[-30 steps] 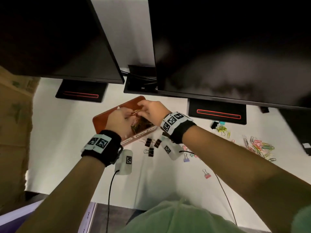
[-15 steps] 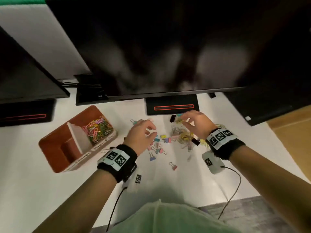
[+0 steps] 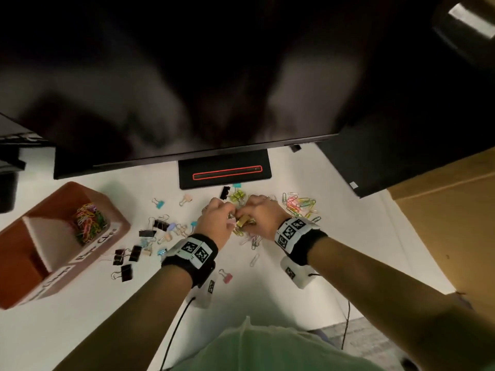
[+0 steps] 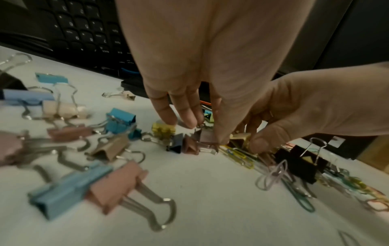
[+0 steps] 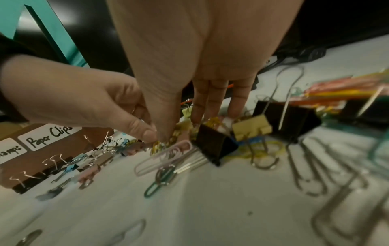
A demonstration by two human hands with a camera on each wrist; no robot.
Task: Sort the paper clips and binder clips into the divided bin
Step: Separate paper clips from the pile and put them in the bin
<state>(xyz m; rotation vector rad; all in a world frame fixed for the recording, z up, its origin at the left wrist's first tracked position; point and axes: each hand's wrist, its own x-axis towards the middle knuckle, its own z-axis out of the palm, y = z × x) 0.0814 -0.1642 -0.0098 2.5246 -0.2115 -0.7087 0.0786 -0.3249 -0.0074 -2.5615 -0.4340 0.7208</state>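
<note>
A brown divided bin (image 3: 122,223) stands at the left, with coloured paper clips (image 3: 88,223) in its far compartment; the near one looks bare. Its label reads "Paper Clips" (image 5: 49,134). My left hand (image 3: 227,219) and right hand (image 3: 251,220) meet over a mixed pile in the middle of the desk. Both pinch a tangle of gold clips (image 3: 242,223), thumbs and fingertips pointing down at it (image 5: 158,144). In the left wrist view my right thumb presses a gold clip (image 4: 240,138). What exactly is caught in the tangle is hidden by fingers.
Black binder clips (image 3: 126,259) and pastel ones (image 3: 171,228) lie between bin and hands. Loose coloured paper clips (image 3: 300,206) lie to the right. A monitor stand (image 3: 225,172) is just behind, a keyboard (image 4: 84,33) at the far left, a cardboard box (image 3: 442,223) at the right.
One second ago both hands were over the bin. They moved right to the loose pile, apart at first, and have now come together on the gold clips.
</note>
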